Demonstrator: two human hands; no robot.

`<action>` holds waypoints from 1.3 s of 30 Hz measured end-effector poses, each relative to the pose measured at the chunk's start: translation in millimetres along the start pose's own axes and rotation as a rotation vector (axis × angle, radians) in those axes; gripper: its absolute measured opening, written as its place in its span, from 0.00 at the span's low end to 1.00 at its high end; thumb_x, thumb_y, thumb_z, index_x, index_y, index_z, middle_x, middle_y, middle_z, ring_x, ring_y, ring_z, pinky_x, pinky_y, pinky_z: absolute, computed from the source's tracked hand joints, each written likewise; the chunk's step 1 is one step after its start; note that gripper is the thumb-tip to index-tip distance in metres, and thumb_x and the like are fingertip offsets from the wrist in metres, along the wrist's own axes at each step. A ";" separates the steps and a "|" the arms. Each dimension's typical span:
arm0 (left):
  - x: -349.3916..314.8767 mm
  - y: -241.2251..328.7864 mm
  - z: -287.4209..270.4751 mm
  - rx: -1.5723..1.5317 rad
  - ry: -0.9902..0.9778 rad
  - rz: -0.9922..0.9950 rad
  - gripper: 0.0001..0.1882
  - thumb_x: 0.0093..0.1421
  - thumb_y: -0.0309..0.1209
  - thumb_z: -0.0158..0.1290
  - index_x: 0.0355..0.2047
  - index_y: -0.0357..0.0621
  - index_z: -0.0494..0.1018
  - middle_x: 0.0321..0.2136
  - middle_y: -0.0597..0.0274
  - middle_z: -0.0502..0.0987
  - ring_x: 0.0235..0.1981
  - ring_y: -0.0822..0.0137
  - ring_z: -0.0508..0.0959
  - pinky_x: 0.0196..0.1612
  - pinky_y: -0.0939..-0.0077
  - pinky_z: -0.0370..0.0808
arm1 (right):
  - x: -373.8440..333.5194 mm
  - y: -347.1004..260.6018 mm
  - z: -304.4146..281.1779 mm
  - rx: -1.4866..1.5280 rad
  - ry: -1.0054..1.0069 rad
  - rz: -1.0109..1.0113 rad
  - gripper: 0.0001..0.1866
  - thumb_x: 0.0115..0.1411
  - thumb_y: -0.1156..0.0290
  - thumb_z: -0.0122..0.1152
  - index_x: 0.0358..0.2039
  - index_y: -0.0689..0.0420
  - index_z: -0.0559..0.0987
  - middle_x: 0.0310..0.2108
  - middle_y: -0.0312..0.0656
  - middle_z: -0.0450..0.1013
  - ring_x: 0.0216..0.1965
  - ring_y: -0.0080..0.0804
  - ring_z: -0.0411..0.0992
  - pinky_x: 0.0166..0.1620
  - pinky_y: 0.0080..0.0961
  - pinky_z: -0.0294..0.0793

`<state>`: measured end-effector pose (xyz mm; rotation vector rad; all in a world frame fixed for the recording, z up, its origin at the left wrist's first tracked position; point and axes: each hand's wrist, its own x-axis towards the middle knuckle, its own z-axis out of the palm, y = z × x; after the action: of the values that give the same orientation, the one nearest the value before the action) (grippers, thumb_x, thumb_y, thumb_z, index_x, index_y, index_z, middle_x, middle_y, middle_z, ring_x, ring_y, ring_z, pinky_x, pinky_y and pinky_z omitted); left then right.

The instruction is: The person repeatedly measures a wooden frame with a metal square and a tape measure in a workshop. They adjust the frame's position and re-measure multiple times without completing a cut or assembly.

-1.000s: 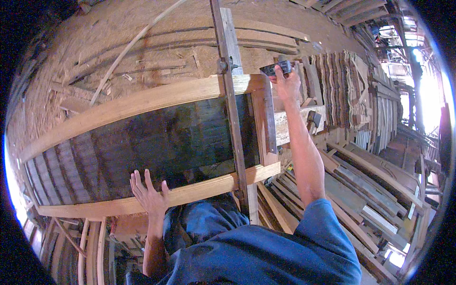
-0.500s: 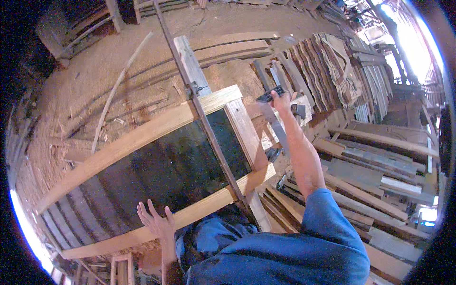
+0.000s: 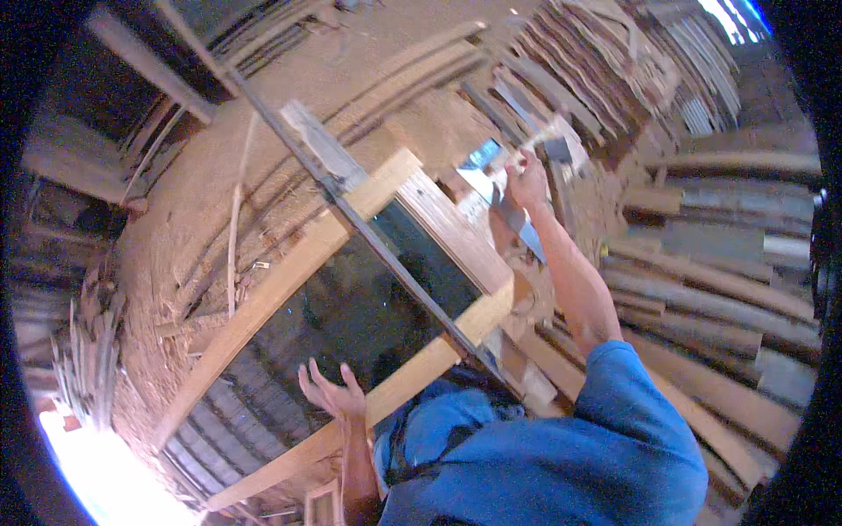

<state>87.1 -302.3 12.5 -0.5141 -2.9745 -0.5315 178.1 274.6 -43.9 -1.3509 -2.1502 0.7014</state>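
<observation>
A pale wooden frame (image 3: 263,298) slants across the view in front of me, with a dark shiny surface (image 3: 368,289) showing inside it. A long metal bar clamp (image 3: 395,263) crosses the frame near its right end. My left hand (image 3: 336,393) is open at the near rail, its fingers spread and a little bent over the dark surface. Beyond the frame's right end, my right hand (image 3: 529,182) has its fingers curled; blur hides what they hold. Beside it are a shiny bluish rectangular object (image 3: 480,155) and a flat metal strip (image 3: 531,241).
A weathered board (image 3: 320,140) sticks out past the far rail. Stacked planks (image 3: 710,280) fill the right side, and more rough slats (image 3: 561,79) lie at the back. Wood shavings cover the ground (image 3: 210,167) on the left. Thin sticks (image 3: 88,351) stand at far left.
The view has turned, so the frame looks more steeply slanted. The dark object that was at my right hand's fingers is no longer seen in them. My left hand's fingers have bent more.
</observation>
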 end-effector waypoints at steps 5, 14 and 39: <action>102.4 59.3 35.0 -0.313 0.056 0.072 0.37 0.70 0.47 0.57 0.69 0.36 0.61 0.66 0.37 0.65 0.67 0.40 0.64 0.70 0.45 0.60 | -210.1 70.7 -127.9 0.367 -0.007 0.176 0.20 0.72 0.64 0.62 0.59 0.62 0.76 0.50 0.45 0.80 0.51 0.36 0.77 0.58 0.34 0.76; 308.7 162.7 122.5 -0.664 -0.193 -0.353 0.43 0.71 0.59 0.49 0.71 0.32 0.61 0.68 0.39 0.67 0.67 0.46 0.69 0.69 0.56 0.63 | -659.8 170.6 -339.3 -0.092 0.337 0.823 0.09 0.73 0.63 0.59 0.45 0.53 0.73 0.32 0.29 0.67 0.30 0.15 0.64 0.31 0.16 0.64; 337.8 182.5 163.0 -0.224 -0.165 -0.235 0.38 0.75 0.57 0.36 0.59 0.32 0.75 0.57 0.36 0.78 0.61 0.36 0.75 0.64 0.44 0.70 | -626.6 92.7 -205.1 0.145 0.127 0.873 0.22 0.79 0.59 0.49 0.32 0.61 0.81 0.22 0.35 0.73 0.26 0.22 0.71 0.32 0.27 0.72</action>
<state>-171.7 21.2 -36.5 -0.2310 -3.1720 -0.8920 611.6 -230.8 -40.7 -2.1775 -1.3124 1.0150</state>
